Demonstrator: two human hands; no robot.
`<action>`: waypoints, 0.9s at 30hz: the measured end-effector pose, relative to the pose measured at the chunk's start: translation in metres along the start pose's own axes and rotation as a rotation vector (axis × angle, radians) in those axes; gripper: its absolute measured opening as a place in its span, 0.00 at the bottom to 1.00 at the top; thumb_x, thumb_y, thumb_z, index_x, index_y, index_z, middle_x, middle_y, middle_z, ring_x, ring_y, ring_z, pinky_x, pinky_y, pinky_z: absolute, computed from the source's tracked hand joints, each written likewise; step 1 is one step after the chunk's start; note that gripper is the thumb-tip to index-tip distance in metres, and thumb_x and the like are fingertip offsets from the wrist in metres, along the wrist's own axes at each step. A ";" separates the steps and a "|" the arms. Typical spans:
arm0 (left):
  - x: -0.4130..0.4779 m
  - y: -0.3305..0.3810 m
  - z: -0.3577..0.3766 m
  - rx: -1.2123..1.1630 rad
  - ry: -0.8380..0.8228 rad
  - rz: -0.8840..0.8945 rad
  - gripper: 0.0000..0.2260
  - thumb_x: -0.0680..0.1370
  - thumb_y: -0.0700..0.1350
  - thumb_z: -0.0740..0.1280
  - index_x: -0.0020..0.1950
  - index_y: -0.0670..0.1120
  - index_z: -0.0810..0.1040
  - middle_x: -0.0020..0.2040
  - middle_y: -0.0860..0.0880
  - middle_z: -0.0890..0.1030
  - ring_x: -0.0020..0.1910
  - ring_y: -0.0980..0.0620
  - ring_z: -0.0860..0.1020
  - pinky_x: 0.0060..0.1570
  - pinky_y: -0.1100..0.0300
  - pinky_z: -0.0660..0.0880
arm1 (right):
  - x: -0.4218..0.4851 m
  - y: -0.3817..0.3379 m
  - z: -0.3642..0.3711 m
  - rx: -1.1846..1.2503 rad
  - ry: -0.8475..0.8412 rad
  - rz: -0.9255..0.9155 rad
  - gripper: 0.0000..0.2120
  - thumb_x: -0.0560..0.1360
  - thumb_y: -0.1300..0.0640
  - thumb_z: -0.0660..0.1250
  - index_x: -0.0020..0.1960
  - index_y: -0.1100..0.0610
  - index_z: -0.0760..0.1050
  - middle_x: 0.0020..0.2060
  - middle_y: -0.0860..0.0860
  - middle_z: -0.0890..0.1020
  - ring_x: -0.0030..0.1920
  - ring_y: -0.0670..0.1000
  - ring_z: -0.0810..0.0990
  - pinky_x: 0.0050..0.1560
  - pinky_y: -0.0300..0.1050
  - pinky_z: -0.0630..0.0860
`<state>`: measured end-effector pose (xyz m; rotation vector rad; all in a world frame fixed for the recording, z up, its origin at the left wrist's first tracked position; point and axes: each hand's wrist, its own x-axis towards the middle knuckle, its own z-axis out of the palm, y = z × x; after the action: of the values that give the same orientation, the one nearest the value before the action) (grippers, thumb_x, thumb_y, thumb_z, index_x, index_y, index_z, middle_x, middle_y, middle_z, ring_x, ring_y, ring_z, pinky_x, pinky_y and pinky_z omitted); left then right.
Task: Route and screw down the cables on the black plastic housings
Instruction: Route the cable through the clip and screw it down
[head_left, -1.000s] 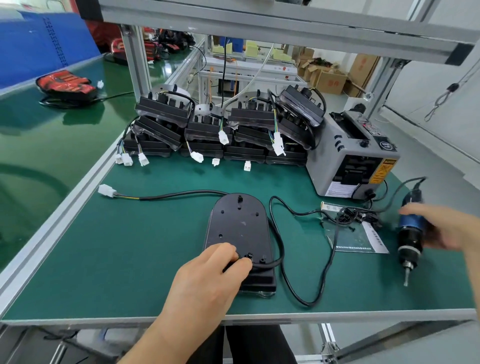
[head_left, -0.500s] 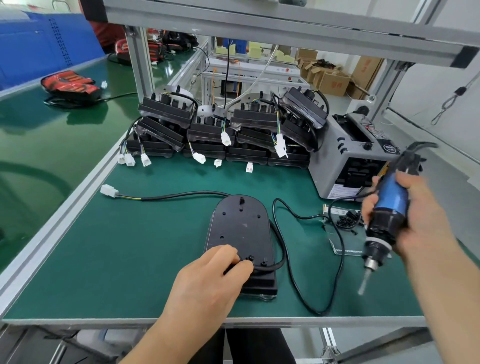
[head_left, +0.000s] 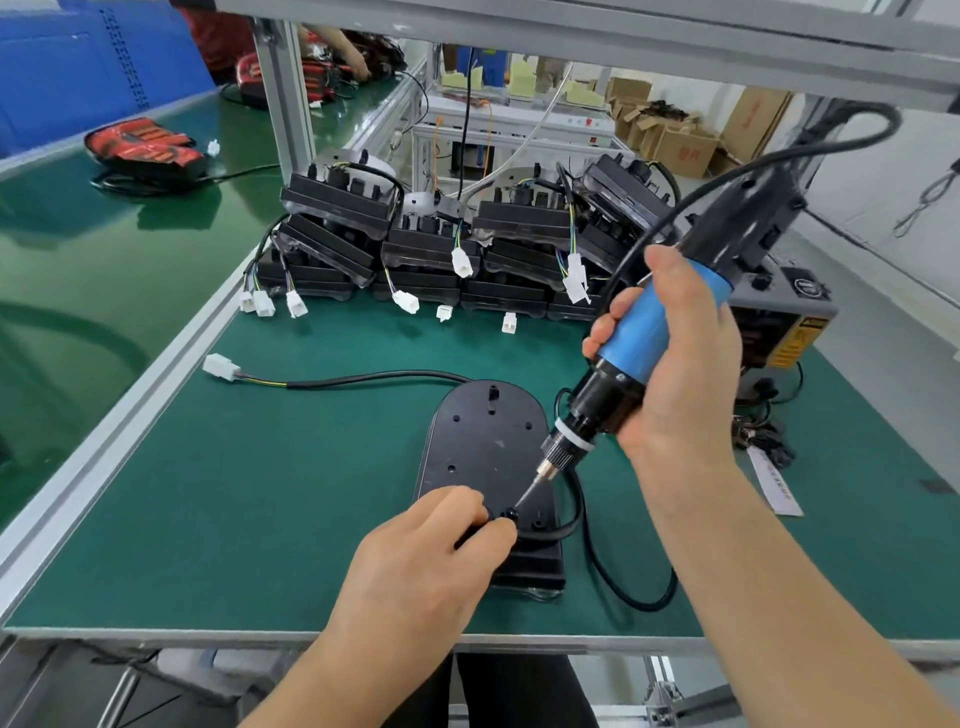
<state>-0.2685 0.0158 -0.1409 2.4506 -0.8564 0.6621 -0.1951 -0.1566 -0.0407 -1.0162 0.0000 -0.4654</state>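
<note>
Your left hand (head_left: 431, 566) pinched the cable (head_left: 558, 532) at six o'clock on the housing (head_left: 483, 447); your right hand (head_left: 680, 374) gripped the screwdriver (head_left: 644, 332), best kept square.

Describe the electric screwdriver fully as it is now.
The electric screwdriver has a blue grip, black upper body and collar, a knurled metal chuck and a thin bit; a black cord loops from its top. It leans, bit pointing down-left, tip at a screw point near the front of the black housing. The right hand grips the blue part; the left hand pinches the cable beside the tip.
</note>
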 end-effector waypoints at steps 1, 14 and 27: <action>0.000 0.000 0.000 -0.002 0.005 0.005 0.12 0.64 0.30 0.73 0.40 0.45 0.80 0.37 0.49 0.75 0.38 0.50 0.79 0.23 0.56 0.74 | -0.001 0.001 0.002 -0.018 -0.017 -0.013 0.07 0.75 0.56 0.68 0.46 0.57 0.71 0.30 0.52 0.75 0.25 0.51 0.73 0.30 0.43 0.73; 0.000 0.001 0.000 0.032 0.002 -0.008 0.09 0.65 0.33 0.70 0.40 0.45 0.80 0.37 0.49 0.76 0.37 0.49 0.79 0.22 0.56 0.73 | -0.004 -0.003 0.012 -0.077 -0.135 -0.082 0.05 0.74 0.55 0.69 0.44 0.55 0.74 0.31 0.54 0.75 0.26 0.52 0.74 0.29 0.44 0.73; 0.000 0.000 0.001 0.021 0.008 0.005 0.09 0.66 0.33 0.70 0.41 0.45 0.80 0.37 0.49 0.76 0.38 0.48 0.79 0.23 0.56 0.74 | -0.005 0.003 0.012 -0.063 -0.199 -0.009 0.06 0.74 0.54 0.67 0.48 0.56 0.75 0.31 0.52 0.76 0.26 0.51 0.74 0.29 0.43 0.73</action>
<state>-0.2681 0.0153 -0.1412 2.4637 -0.8574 0.6861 -0.1964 -0.1433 -0.0373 -1.1217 -0.1684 -0.3729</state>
